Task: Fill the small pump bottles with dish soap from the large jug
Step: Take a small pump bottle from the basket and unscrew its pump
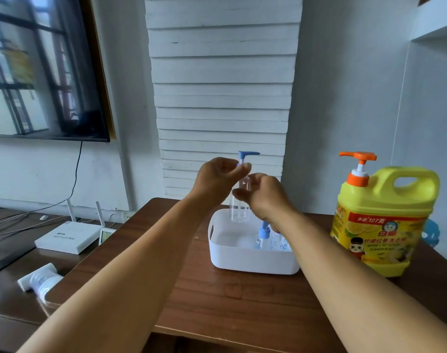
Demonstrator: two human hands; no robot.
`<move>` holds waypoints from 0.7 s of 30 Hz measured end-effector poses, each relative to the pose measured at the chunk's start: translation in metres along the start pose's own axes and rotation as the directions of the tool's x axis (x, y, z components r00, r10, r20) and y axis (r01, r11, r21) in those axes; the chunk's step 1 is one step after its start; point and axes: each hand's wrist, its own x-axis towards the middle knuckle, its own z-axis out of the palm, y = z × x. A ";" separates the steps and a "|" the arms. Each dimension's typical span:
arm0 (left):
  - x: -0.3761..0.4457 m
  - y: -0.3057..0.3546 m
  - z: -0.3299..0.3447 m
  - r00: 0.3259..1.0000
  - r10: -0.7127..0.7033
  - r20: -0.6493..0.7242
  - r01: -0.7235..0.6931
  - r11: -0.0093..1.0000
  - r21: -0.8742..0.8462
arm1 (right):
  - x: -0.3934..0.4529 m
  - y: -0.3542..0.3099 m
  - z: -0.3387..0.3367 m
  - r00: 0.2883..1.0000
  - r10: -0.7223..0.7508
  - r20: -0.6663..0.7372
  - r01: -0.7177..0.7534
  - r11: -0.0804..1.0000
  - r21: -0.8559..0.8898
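Both hands up on one clear pump bottle (pixel 239 210), held above the white bin (pixel 253 258).

Left hand (pixel 218 178) pinches the blue pump head (pixel 246 156); right hand (pixel 262 197) grips the bottle's body. One more blue-capped bottle (pixel 262 238) stands in the bin; any others there are too blurred to count. One yellow jug (pixel 381 225) stands right of the bin on the wooden table (pixel 230 301).

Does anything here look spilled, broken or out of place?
Nothing spilled or broken shows. One oddity: a white tube-like container lies tipped on its side on the lower surface left of the brown wooden table.
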 end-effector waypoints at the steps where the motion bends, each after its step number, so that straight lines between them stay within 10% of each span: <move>1: -0.002 0.002 -0.001 0.999 0.008 0.041 -0.007 0.999 -0.039 | 0.001 0.001 -0.004 1.000 0.017 -0.024 -0.017 1.000 0.005; 21: -0.009 0.011 0.011 0.998 -0.053 0.043 0.061 0.974 -0.218 | -0.015 0.003 -0.017 0.999 0.034 -0.009 -0.034 0.999 -0.002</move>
